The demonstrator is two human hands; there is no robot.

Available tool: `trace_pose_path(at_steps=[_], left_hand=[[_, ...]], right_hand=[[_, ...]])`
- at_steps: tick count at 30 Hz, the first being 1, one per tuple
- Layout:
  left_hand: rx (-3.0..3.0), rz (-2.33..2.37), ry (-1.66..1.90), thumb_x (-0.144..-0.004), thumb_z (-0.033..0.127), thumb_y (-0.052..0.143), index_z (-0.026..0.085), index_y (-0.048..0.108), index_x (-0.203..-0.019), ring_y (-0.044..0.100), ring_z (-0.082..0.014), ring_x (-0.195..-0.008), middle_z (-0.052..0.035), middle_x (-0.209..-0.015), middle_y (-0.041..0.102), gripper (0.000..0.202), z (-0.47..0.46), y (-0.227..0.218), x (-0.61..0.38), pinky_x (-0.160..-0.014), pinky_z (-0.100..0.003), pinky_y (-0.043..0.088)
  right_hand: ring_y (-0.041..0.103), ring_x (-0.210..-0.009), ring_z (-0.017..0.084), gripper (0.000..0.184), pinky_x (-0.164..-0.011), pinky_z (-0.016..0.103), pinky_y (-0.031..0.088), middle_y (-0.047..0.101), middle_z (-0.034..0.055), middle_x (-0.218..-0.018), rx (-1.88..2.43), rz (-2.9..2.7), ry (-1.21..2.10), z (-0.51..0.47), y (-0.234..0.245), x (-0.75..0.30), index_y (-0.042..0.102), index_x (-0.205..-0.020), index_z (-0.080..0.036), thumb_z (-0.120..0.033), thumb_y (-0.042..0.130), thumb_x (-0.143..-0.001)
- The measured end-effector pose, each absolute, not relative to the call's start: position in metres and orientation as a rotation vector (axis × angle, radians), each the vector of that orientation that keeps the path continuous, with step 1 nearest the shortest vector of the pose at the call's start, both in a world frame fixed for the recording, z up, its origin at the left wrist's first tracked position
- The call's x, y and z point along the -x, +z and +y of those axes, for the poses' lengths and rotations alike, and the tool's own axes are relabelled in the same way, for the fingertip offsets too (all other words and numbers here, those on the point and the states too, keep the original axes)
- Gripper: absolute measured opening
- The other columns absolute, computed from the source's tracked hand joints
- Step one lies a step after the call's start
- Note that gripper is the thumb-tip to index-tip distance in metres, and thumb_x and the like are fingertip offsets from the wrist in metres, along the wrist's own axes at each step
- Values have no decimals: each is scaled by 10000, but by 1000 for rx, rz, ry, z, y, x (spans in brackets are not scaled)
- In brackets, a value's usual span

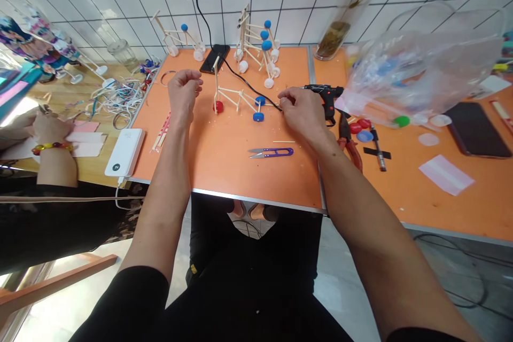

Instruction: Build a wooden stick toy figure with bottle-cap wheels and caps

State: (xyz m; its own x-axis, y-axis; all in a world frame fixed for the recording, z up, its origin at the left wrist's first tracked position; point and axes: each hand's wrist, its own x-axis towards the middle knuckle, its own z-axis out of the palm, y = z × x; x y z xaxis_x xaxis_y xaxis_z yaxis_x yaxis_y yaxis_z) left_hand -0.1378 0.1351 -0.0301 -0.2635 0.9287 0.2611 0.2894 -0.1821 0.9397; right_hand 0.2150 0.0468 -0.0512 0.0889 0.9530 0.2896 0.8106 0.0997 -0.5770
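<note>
My left hand (184, 92) hovers at the left of the orange table, fingers curled in, with nothing visible in them. Just right of it stands a small frame of wooden sticks (230, 92). A red bottle cap (218, 107) is at its left end and blue bottle caps (258, 117) are at its right end. My right hand (303, 112) is closed, fingertips down, beside the black cable and a short stick near the blue caps. Whether it grips anything is hidden. Purple thread snips (276, 153) and a loose stick (284, 141) lie in front of the frame.
More cap-wheeled stick frames (256, 43) stand by the tiled wall near a phone (215, 59). A black glue gun (328, 99), red-handled pliers (352, 149) and a plastic bag (425, 69) lie right. At left are a power bank (125, 152) and another person's hands (50, 125).
</note>
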Motion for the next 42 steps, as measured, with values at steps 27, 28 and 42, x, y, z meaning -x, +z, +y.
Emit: trace_pose_path(at_steps=[27, 28, 42], left_hand=[[-1715, 1313, 1210, -879, 305, 926, 253, 876, -1071, 835, -271, -1215, -91, -1264, 940, 205, 114, -31, 107, -1138, -416, 686], [-1723, 1305, 1213, -883, 310, 922, 250, 878, -1071, 833, -268, -1204, -90, -1252, 938, 202, 115, -32, 107, -1134, -412, 683], [-1785, 1115, 1292, -809, 424, 975, 234, 910, -1080, 809, -269, -1054, -78, -1139, 930, 337, 144, -59, 121, -970, -416, 681]], right_hand=[[873, -1337, 444, 372, -1215, 629, 673, 976, 148, -1347, 1639, -1795, 257, 44, -56, -201, 969, -1279, -266, -258, 625, -1136], [871, -1332, 437, 370, -1220, 619, 668, 974, 145, -1347, 1639, -1796, 267, 44, -56, -199, 964, -1284, -265, -251, 622, -1144], [851, -1264, 441, 605, -1230, 637, 657, 909, 199, -1494, 1525, -1967, 383, 59, -79, -185, 891, -1569, -187, -386, 861, -999]])
